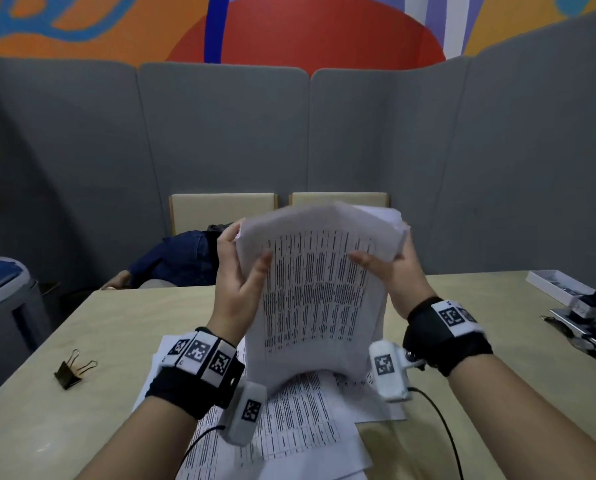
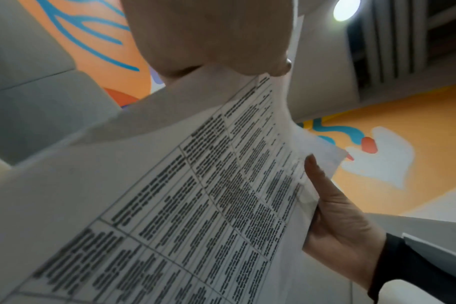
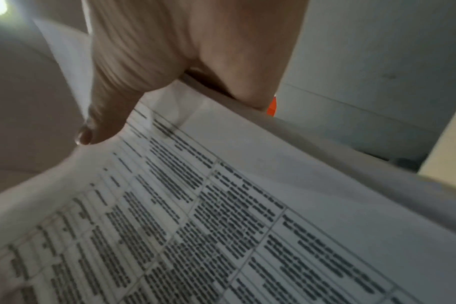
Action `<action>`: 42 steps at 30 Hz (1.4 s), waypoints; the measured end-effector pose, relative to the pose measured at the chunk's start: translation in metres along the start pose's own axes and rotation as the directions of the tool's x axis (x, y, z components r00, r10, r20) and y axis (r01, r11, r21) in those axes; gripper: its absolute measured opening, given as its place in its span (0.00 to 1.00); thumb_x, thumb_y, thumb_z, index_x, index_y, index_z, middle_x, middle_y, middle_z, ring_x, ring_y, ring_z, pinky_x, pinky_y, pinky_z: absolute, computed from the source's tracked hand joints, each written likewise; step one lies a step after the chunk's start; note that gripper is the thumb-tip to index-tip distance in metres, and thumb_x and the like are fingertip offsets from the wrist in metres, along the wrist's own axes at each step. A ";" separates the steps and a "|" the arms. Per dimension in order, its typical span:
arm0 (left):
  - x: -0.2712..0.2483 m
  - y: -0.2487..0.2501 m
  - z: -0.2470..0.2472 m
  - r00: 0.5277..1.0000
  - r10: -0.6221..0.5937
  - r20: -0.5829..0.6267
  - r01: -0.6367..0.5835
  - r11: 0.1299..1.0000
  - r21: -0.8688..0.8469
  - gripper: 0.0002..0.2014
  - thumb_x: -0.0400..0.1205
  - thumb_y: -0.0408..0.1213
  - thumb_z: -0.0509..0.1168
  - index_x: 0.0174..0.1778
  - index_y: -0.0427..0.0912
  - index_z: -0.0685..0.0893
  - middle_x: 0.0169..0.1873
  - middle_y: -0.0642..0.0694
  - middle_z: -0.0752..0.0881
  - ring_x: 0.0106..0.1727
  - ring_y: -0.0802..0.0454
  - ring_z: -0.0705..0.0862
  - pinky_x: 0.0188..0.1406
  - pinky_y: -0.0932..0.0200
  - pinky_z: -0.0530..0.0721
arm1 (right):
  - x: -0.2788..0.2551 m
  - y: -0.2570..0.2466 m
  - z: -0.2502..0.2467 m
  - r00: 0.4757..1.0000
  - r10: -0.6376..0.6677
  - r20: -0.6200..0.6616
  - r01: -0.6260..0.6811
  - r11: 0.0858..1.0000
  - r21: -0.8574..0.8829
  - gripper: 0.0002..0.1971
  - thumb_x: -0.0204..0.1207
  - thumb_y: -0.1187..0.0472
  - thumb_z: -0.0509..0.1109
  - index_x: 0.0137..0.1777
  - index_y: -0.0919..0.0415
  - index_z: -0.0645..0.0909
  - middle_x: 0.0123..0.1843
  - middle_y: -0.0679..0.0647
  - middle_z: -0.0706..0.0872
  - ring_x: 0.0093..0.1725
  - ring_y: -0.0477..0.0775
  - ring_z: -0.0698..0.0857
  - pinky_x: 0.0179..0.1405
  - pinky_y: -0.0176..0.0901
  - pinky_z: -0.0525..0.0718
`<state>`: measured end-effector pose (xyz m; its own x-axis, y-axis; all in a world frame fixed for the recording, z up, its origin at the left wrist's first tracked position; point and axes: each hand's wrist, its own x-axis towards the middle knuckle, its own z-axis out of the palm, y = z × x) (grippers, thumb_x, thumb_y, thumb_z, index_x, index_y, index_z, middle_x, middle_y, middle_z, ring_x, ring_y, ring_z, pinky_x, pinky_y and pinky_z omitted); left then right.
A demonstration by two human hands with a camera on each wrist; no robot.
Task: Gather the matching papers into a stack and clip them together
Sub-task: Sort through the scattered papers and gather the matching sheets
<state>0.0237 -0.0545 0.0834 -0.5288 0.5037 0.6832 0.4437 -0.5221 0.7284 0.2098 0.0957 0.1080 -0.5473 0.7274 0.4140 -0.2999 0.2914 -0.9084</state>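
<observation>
A stack of printed table sheets [image 1: 321, 289] stands upright above the table, held by both hands. My left hand [image 1: 237, 271] grips its left edge, thumb on the front page. My right hand [image 1: 393, 268] grips the right edge, thumb across the front. The left wrist view shows the stack [image 2: 195, 205] with my left thumb [image 2: 260, 51] pressing it and the right hand [image 2: 338, 216] beyond. In the right wrist view the pages [image 3: 221, 216] fill the frame under my thumb [image 3: 104, 115]. More printed sheets [image 1: 289, 420] lie loose on the table below. A black binder clip [image 1: 71, 370] lies at the left.
The beige table [image 1: 82, 427] meets grey partition panels [image 1: 220, 133] at the back. A white box [image 1: 559, 285] and a device with a cable [image 1: 587, 317] sit at the right edge. A grey bin [image 1: 2, 292] stands left. Dark blue cloth [image 1: 182, 258] lies behind the table.
</observation>
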 end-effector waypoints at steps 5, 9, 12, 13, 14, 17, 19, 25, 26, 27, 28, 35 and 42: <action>0.006 0.004 0.000 0.999 -0.030 0.023 0.030 0.999 -0.016 0.23 0.78 0.63 0.61 0.68 0.68 0.66 0.65 0.45 0.77 0.61 0.44 0.83 0.58 0.43 0.86 | 0.001 -0.013 0.006 0.993 -0.112 -0.045 0.108 0.991 -0.077 0.44 0.47 0.33 0.83 0.66 0.37 0.70 0.69 0.47 0.74 0.70 0.53 0.76 0.70 0.58 0.78; 0.001 -0.003 -0.005 0.997 -0.076 -0.012 0.076 0.997 0.026 0.21 0.81 0.49 0.62 0.68 0.67 0.67 0.64 0.48 0.80 0.63 0.51 0.83 0.62 0.41 0.84 | 0.001 -0.014 0.003 0.982 -0.180 -0.060 0.173 0.979 -0.107 0.44 0.54 0.38 0.83 0.70 0.40 0.67 0.65 0.58 0.76 0.64 0.56 0.81 0.64 0.61 0.83; -0.004 -0.010 -0.007 0.994 -0.105 0.019 0.105 0.994 -0.001 0.26 0.79 0.49 0.65 0.72 0.59 0.66 0.65 0.47 0.81 0.63 0.53 0.83 0.62 0.47 0.84 | 0.000 -0.017 0.002 0.955 -0.296 -0.030 0.275 0.915 -0.296 0.44 0.62 0.45 0.81 0.75 0.33 0.60 0.64 0.54 0.74 0.65 0.34 0.75 0.65 0.38 0.75; -0.005 -0.012 -0.007 0.994 -0.110 0.022 0.110 0.994 -0.009 0.26 0.78 0.51 0.66 0.71 0.60 0.66 0.65 0.47 0.80 0.64 0.53 0.83 0.62 0.49 0.84 | 0.000 -0.018 0.004 0.940 -0.342 -0.014 0.312 0.873 -0.374 0.45 0.64 0.48 0.80 0.76 0.32 0.57 0.65 0.52 0.73 0.65 0.30 0.71 0.64 0.30 0.69; -0.005 -0.013 -0.006 0.993 -0.115 0.019 0.116 0.993 -0.016 0.24 0.78 0.52 0.65 0.70 0.63 0.67 0.65 0.47 0.80 0.64 0.54 0.83 0.62 0.51 0.83 | 0.001 -0.019 0.004 0.922 -0.387 0.003 0.350 0.832 -0.432 0.46 0.65 0.50 0.80 0.77 0.33 0.56 0.66 0.51 0.71 0.66 0.30 0.69 0.64 0.25 0.66; -0.006 -0.014 -0.002 0.993 -0.115 -0.013 0.115 0.993 -0.021 0.16 0.83 0.48 0.62 0.65 0.64 0.68 0.63 0.46 0.80 0.61 0.55 0.83 0.57 0.57 0.84 | 0.006 -0.015 0.002 0.866 -0.496 0.057 0.450 0.724 -0.523 0.33 0.68 0.53 0.79 0.73 0.42 0.72 0.68 0.51 0.68 0.71 0.40 0.68 0.72 0.33 0.69; -0.007 -0.014 0.001 0.994 -0.102 -0.029 0.101 0.995 -0.018 0.13 0.86 0.42 0.58 0.66 0.57 0.69 0.58 0.48 0.81 0.55 0.62 0.84 0.50 0.65 0.84 | 0.009 -0.012 -0.003 0.841 -0.536 0.076 0.480 0.674 -0.561 0.21 0.68 0.52 0.78 0.62 0.46 0.82 0.68 0.51 0.69 0.72 0.48 0.70 0.75 0.42 0.72; -0.009 -0.019 0.003 0.988 -0.122 -0.097 0.120 0.992 -0.023 0.05 0.86 0.43 0.57 0.55 0.50 0.74 0.44 0.51 0.82 0.43 0.60 0.84 0.42 0.62 0.82 | 0.003 -0.011 -0.009 0.831 -0.556 0.007 0.467 0.691 -0.551 0.23 0.66 0.42 0.76 0.60 0.49 0.84 0.66 0.51 0.72 0.63 0.30 0.71 0.65 0.23 0.71; -0.009 -0.019 0.003 0.986 -0.128 -0.110 0.126 0.992 -0.027 0.03 0.86 0.45 0.58 0.51 0.51 0.75 0.42 0.51 0.82 0.42 0.58 0.83 0.43 0.58 0.82 | 0.002 -0.010 -0.009 0.849 -0.528 0.000 0.447 0.719 -0.532 0.27 0.66 0.40 0.75 0.64 0.47 0.81 0.68 0.50 0.71 0.65 0.32 0.71 0.68 0.28 0.72; -0.008 -0.020 0.003 0.984 -0.134 -0.117 0.131 0.991 -0.032 0.04 0.85 0.46 0.58 0.49 0.52 0.75 0.41 0.51 0.82 0.42 0.56 0.83 0.44 0.55 0.82 | 0.001 -0.009 -0.009 0.886 -0.464 -0.006 0.401 0.773 -0.492 0.32 0.65 0.38 0.75 0.70 0.42 0.75 0.70 0.50 0.70 0.70 0.36 0.71 0.72 0.36 0.73; -0.008 -0.021 0.003 0.983 -0.141 -0.119 0.137 0.990 -0.040 0.05 0.84 0.48 0.59 0.48 0.53 0.76 0.41 0.51 0.82 0.43 0.54 0.83 0.44 0.53 0.82 | 0.000 -0.005 -0.009 0.928 -0.372 -0.015 0.330 0.841 -0.428 0.39 0.63 0.37 0.76 0.74 0.36 0.66 0.74 0.50 0.67 0.74 0.43 0.70 0.74 0.45 0.73; -0.012 -0.018 0.008 0.965 -0.261 -0.035 0.257 0.963 -0.086 0.09 0.79 0.52 0.62 0.54 0.61 0.81 0.50 0.53 0.88 0.55 0.51 0.87 0.57 0.46 0.86 | -0.002 0.033 -0.004 0.986 0.168 -0.010 -0.167 0.985 0.035 0.56 0.48 0.38 0.85 0.76 0.52 0.63 0.65 0.54 0.84 0.64 0.54 0.84 0.64 0.55 0.83; -0.001 -0.003 0.013 0.985 -0.098 -0.144 0.088 0.994 -0.071 0.05 0.84 0.46 0.61 0.55 0.58 0.79 0.50 0.50 0.86 0.52 0.53 0.85 0.51 0.57 0.85 | 0.004 0.013 0.012 0.998 0.060 -0.035 -0.058 0.998 0.036 0.17 0.81 0.70 0.64 0.65 0.53 0.72 0.58 0.51 0.87 0.57 0.48 0.87 0.58 0.44 0.86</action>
<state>0.0327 -0.0443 0.0818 -0.6685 0.4478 0.5938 0.3427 -0.5231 0.7803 0.1948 0.0948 0.0986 -0.5362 0.7650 0.3567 -0.2953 0.2259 -0.9283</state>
